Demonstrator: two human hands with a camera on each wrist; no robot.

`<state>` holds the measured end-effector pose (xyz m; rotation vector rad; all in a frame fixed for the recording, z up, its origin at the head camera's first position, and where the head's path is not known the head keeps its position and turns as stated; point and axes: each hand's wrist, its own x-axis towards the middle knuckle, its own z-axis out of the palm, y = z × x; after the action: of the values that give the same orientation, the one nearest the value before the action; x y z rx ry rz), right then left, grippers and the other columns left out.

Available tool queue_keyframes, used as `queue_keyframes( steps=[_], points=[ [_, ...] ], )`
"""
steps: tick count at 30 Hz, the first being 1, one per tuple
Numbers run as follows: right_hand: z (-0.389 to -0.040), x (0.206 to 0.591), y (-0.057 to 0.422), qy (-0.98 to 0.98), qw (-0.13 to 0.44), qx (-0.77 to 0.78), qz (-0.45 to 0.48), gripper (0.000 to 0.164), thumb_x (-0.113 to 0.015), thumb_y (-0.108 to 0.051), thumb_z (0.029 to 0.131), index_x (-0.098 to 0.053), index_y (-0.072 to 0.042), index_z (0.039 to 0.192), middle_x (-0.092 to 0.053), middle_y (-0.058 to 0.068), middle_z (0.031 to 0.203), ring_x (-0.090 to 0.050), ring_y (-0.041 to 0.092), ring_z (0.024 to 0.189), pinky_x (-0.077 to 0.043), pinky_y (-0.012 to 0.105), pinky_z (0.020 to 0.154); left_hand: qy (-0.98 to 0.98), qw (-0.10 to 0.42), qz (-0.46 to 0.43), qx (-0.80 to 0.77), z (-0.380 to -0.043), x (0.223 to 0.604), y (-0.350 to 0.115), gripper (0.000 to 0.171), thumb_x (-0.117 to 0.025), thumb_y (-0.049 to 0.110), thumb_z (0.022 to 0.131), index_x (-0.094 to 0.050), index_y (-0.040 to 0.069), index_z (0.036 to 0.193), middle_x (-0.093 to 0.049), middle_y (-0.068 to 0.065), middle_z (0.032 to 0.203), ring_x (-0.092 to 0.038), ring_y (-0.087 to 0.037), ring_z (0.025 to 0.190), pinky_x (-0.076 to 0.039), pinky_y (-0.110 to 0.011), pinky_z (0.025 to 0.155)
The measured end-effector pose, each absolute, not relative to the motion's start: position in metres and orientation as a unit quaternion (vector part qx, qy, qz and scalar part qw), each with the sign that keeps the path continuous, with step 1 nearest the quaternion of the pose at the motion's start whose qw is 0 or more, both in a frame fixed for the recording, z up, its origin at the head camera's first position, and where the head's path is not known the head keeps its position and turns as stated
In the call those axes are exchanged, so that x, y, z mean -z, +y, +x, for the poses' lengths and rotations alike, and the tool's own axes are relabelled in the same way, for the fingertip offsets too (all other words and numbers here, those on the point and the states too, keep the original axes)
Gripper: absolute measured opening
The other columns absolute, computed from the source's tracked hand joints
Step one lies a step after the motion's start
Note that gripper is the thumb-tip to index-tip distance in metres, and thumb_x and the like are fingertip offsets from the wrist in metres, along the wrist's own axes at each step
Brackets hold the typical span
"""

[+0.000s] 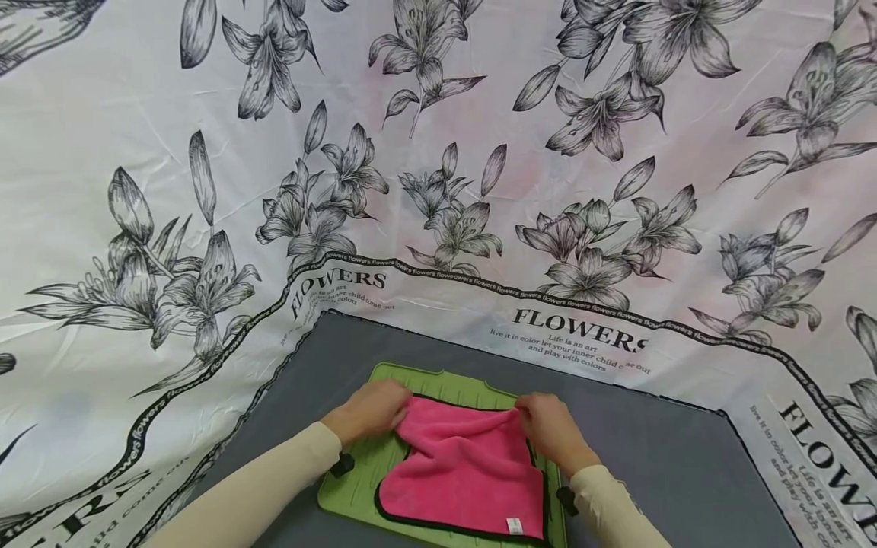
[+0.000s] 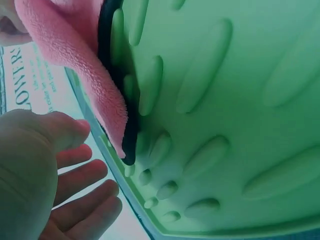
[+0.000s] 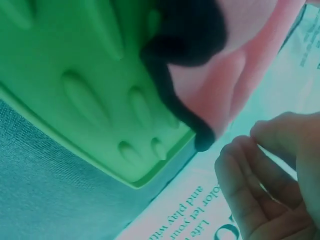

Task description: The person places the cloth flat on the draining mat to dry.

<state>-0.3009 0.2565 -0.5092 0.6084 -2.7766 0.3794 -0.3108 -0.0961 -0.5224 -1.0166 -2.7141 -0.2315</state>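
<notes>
A bright pink plush cloth [image 1: 473,464] with black edging and a small white tag lies rumpled over a ribbed green mat [image 1: 356,476]. In the head view, my left hand [image 1: 373,411] is at its far left corner. The left wrist view shows my left hand [image 2: 55,175] with fingers spread and apart from the pink cloth [image 2: 75,60]. My right hand [image 1: 553,432] appears to touch the far right corner in the head view. In its wrist view, my right hand [image 3: 272,180] has bent fingers near the thumb, slightly apart from the cloth corner [image 3: 200,115].
The green mat rests on a dark grey surface [image 1: 651,457]. Around it rises a white sheet [image 1: 425,289] printed with black lilies and lettering. Dark wrist mounts [image 1: 567,500] sit near the mat's sides.
</notes>
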Motion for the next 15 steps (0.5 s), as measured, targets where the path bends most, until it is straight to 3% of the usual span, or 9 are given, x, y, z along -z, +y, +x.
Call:
queue_keyframes(
  steps=[9, 15],
  points=[
    [-0.31, 0.522, 0.257, -0.972, 0.124, -0.139, 0.142, 0.009, -0.072, -0.008, 0.088, -0.079, -0.014, 0.088, -0.073, 0.003, 0.079, -0.066, 0.019, 0.066, -0.053, 0.038, 0.06, -0.933, 0.102, -0.333, 0.091, -0.321, 0.534, -0.09, 0.022, -0.062, 0.013, 0.096, -0.063, 0.017, 0.074, -0.065, 0.003, 0.074, -0.064, -0.015, 0.072, -0.052, -0.031, 0.064],
    [-0.31, 0.544, 0.257, -0.97, 0.107, -0.146, 0.163, 0.013, -0.074, -0.007, 0.087, -0.078, -0.019, 0.088, -0.074, -0.001, 0.084, -0.07, 0.022, 0.077, -0.055, 0.042, 0.068, -0.941, 0.091, -0.312, 0.097, -0.323, 0.547, -0.087, 0.032, -0.066, 0.008, 0.088, -0.052, 0.02, 0.062, -0.057, 0.007, 0.065, -0.055, -0.009, 0.06, -0.046, -0.028, 0.055]
  ],
)
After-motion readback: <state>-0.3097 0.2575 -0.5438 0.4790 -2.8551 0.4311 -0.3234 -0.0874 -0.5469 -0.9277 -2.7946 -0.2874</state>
